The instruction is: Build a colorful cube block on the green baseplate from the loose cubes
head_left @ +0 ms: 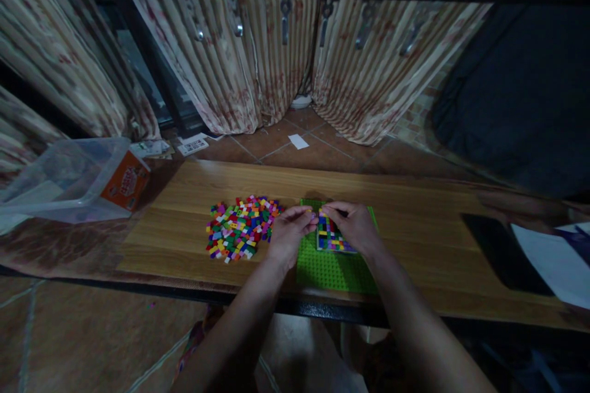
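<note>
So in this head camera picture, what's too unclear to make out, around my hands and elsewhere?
All in the head view:
What the left hand and right hand pinch, if anything: fingers cover it, detail too small.
Part of the brick mosaic on the green baseplate: behind the right hand.
Wording on the orange label: too small and blurred.
The white sheet at right: cut off by the picture's edge.

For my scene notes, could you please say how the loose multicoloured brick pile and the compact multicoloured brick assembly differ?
The loose brick pile spreads irregularly; the brick assembly shows straight edges. The pile lies on the wooden tabletop, the assembly on the green studded baseplate. Both mix many colours.
</note>
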Available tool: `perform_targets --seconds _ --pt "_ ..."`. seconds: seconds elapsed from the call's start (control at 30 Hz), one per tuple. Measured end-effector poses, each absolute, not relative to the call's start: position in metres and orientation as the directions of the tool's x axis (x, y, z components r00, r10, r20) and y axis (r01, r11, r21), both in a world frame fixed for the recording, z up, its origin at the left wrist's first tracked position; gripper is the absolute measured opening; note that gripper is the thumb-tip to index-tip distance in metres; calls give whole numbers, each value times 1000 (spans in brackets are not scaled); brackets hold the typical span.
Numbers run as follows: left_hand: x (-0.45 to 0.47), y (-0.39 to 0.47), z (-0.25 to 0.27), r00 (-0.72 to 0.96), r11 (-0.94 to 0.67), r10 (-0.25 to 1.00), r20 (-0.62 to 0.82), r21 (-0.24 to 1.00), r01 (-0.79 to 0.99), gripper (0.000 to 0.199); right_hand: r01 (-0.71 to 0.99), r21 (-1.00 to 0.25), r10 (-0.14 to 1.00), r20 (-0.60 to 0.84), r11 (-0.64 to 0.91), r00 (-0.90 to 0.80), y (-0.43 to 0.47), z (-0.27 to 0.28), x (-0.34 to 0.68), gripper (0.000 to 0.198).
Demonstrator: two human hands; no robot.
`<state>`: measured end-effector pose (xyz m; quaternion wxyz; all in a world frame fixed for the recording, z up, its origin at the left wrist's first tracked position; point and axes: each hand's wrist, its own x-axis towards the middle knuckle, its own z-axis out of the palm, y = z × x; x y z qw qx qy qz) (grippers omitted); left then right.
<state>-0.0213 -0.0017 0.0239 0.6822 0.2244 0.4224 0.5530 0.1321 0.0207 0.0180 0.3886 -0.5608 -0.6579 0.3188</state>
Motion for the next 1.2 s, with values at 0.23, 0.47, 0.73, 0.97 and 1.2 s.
perform_targets --seconds 0.23,0.47,0.73,0.97,1.2 --pt "-24 -1 30 51 267 953 -300 745 -611 25 541 -782 938 344 309 -38 9 32 129 26" --pt "-24 -2 33 37 225 963 -267 718 -658 27 528 -702 873 445 477 -197 2 44 112 16" --pt "-26 -3 36 14 242 957 -290 770 -591 25 558 -668 862 466 491 -201 3 42 112 13" --pt "-25 -4 36 31 255 957 -289 782 -569 23 537 -709 884 428 457 -187 1 45 112 15" --pt "-27 -3 35 5 273 950 -313 821 -502 19 537 -789 933 360 299 10 10 41 149 17"
